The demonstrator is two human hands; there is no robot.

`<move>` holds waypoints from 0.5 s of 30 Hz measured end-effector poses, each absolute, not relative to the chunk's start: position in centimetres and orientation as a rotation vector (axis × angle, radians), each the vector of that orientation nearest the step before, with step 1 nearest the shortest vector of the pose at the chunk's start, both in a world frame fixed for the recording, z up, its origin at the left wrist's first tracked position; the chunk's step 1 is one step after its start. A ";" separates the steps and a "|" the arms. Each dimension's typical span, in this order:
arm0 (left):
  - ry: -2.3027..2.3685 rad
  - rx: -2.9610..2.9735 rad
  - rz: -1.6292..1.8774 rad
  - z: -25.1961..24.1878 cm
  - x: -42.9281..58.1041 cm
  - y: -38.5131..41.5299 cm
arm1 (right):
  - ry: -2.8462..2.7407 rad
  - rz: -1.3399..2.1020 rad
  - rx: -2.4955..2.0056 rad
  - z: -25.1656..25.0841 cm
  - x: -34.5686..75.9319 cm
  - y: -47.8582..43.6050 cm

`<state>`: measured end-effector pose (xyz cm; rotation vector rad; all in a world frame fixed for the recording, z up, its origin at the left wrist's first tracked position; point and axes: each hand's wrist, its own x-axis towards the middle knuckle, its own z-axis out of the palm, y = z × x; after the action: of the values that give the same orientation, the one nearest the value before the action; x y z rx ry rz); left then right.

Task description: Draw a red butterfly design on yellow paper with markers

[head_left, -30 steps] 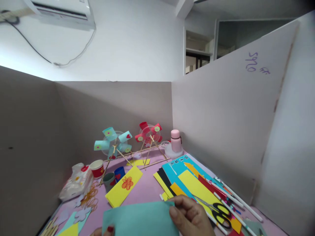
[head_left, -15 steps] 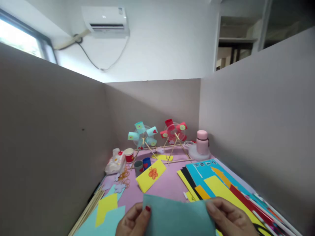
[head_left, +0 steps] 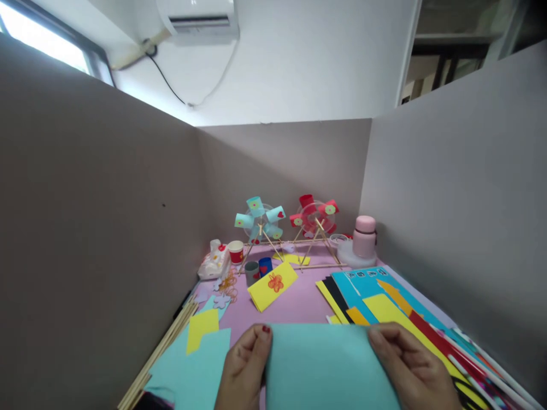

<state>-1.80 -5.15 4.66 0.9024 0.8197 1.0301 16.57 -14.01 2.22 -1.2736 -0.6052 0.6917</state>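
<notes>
A light teal sheet of paper (head_left: 325, 364) is held up at the bottom centre of the head view, its lower part cut off by the frame edge. My left hand (head_left: 248, 364) pinches its upper left edge between thumb and fingers, a red nail showing. At the upper right corner, my right hand (head_left: 412, 364) grips it the same way. Beyond the sheet lies a yellow folded card (head_left: 264, 293) with an orange butterfly-like print. Left of my left hand are more light teal sheets (head_left: 205, 370) with a yellow piece (head_left: 203, 327) on top.
Teal (head_left: 260, 219) and red (head_left: 315, 216) wheel models stand at the back, with a pink bottle (head_left: 364, 236) to their right. Coloured sheets (head_left: 384, 307) and pens line the right side; wooden sticks (head_left: 160, 356) lie left. Grey partitions (head_left: 282, 165) enclose the table.
Both hands and the teal sheet show higher and slightly further right, and the sheet faces the camera more fully. The camera view has shifted, moving the background up and right.
</notes>
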 end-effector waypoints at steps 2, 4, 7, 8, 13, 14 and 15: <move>0.793 0.896 0.917 4.6 -1.4 -5.5 | -0.542 0.605 -1.269 2.2 17.1 -13.9; 0.737 0.928 0.739 4.5 -1.0 -5.7 | -0.455 0.510 -1.235 2.3 17.7 -13.8; 0.692 1.050 0.487 4.1 -0.9 -5.5 | -0.393 0.376 -1.209 2.4 19.1 -13.5; 0.704 1.091 0.450 3.9 -0.8 -5.3 | -0.378 0.331 -1.202 2.4 19.6 -13.4; 0.692 1.153 0.431 3.6 -0.6 -4.8 | -0.256 0.248 -1.118 2.2 21.8 -13.0; 0.682 1.120 0.451 3.8 -0.5 -4.8 | -0.241 0.262 -1.098 2.1 22.0 -12.9; 0.679 1.071 0.480 3.9 -0.4 -4.9 | -0.237 0.282 -1.084 2.0 22.2 -12.8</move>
<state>-0.40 -4.92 3.94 1.0707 0.6793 0.4800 22.16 -12.75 2.02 -1.0843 -0.2367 0.2823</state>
